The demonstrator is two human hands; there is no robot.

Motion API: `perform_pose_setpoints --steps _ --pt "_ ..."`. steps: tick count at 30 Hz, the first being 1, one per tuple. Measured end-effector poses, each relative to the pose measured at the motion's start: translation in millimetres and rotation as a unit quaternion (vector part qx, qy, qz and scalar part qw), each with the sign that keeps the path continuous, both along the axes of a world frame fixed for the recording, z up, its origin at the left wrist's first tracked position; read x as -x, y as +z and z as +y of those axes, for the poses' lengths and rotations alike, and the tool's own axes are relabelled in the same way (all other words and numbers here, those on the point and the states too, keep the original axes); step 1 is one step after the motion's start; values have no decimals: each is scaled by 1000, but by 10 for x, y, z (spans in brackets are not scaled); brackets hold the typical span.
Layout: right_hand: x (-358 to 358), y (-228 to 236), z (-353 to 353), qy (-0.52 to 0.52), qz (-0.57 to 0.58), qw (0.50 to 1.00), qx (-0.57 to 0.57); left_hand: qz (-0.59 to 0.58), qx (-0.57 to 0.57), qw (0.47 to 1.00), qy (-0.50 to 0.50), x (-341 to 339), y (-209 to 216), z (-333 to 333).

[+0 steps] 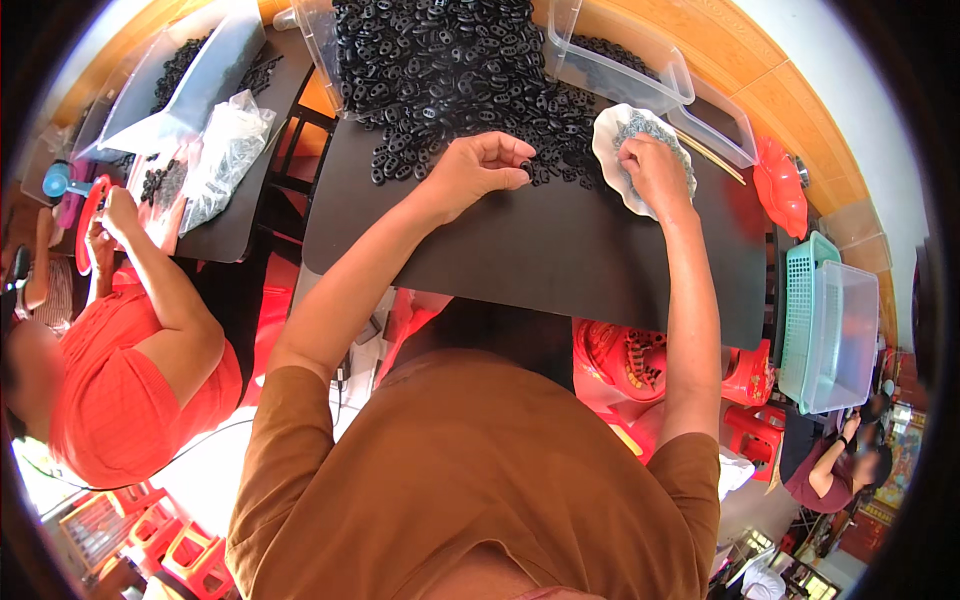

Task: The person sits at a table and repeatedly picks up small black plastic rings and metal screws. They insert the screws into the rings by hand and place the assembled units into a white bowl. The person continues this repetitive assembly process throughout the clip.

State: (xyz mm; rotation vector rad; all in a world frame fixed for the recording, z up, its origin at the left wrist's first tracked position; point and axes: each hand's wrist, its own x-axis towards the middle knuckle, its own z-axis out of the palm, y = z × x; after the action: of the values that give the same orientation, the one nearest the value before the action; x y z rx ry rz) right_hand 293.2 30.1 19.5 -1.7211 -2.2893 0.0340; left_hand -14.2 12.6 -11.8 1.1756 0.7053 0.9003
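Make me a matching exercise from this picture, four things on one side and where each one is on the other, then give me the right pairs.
Things:
1. left hand
2. right hand
3. green basket
4. pile of black parts

Places:
A. off the table's right end
B. at the table's far side, spilling from a clear bin
C. on the white dish
D. at the near edge of the pile, fingers pinching a black part

Pairs: 1-D, 2-C, 3-A, 4-B
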Motion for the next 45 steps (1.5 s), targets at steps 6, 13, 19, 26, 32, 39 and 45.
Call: perform_pose_setpoints --steps 6,13,19,26,32,39,45 --pt "15 1 -61 12 0 1000 -22 -13 57 998 -28 69 -1 33" --pt "29 68 -7 -19 19 999 38 -88 37 995 8 182 -7 76" --pt "29 76 -48 -1 93 995 -33 -79 43 996 12 155 -20 80" --pt "-65 -4 -47 -12 103 995 -2 112 -122 983 83 118 -42 95" --pt "-105 -20 -1 -55 289 955 31 265 -350 888 135 37 -45 19" --pt "-203 -56 -85 -43 498 863 78 341 -463 807 130 -29 12 -31" --pt "-205 -121 -150 -52 560 821 99 273 -485 825 100 -642 267 157"
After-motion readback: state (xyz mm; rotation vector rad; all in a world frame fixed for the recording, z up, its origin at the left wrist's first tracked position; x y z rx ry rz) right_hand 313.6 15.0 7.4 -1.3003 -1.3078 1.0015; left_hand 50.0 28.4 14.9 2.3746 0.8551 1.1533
